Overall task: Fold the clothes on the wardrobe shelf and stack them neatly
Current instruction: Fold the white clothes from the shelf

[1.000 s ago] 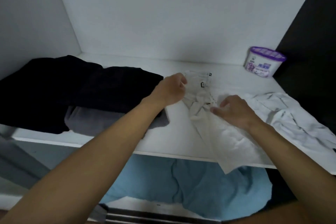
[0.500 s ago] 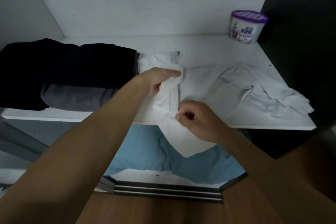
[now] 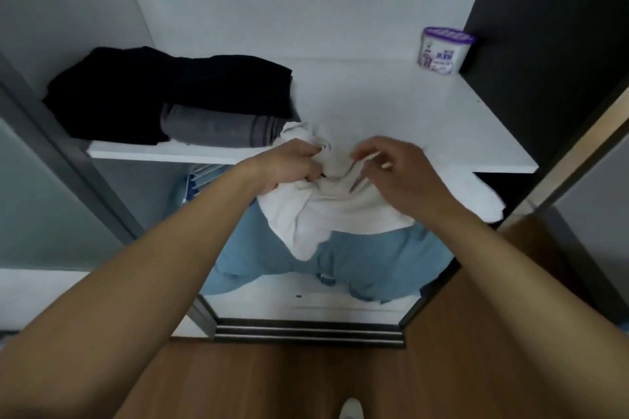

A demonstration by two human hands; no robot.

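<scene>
The white top (image 3: 326,214) hangs off the front of the shelf (image 3: 163,150) and looks soft and floppy, so I think its top edge is the best place to hold it, where the left hand (image 3: 289,165) and the right hand (image 3: 400,175) each have a closed grip.

White garment (image 3: 326,211) now bunched, mostly off the shelf (image 3: 425,105).

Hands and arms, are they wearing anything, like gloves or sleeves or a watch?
No gloves: the left hand and right hand are bare. The left arm and right arm are bare too, no sleeve showing right to the picture's edge. No watch or bracelet on either wrist. No rings that I can see, though the right hand is a bit blurred.
</scene>
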